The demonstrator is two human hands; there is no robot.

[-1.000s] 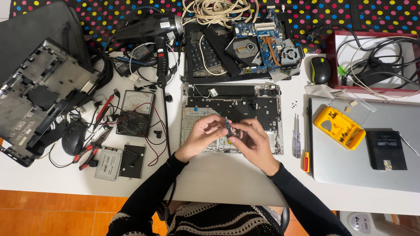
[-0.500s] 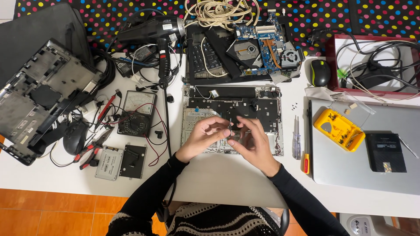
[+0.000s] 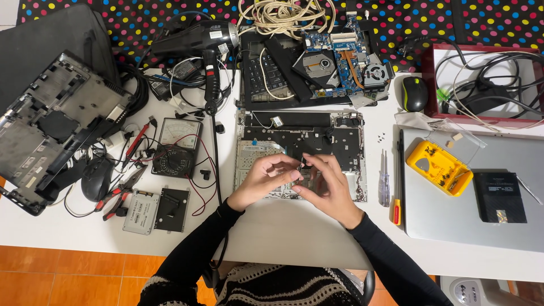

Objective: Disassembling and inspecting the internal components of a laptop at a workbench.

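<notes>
Head view: both hands meet over the opened laptop base [image 3: 266, 161], mid-table near the front edge. Left hand [image 3: 265, 178] curled, fingertips pinched on a small dark part [image 3: 301, 168]; right hand [image 3: 327, 184] pinches same part from the other side. Part too small to identify. Analog multimeter [image 3: 175, 146] w/ red leads sits left of the base, screwdrivers [image 3: 385, 180] just right of it, yellow bit case [image 3: 439, 167] further right, on a closed silver laptop [image 3: 470, 221] at the table's right edge
</notes>
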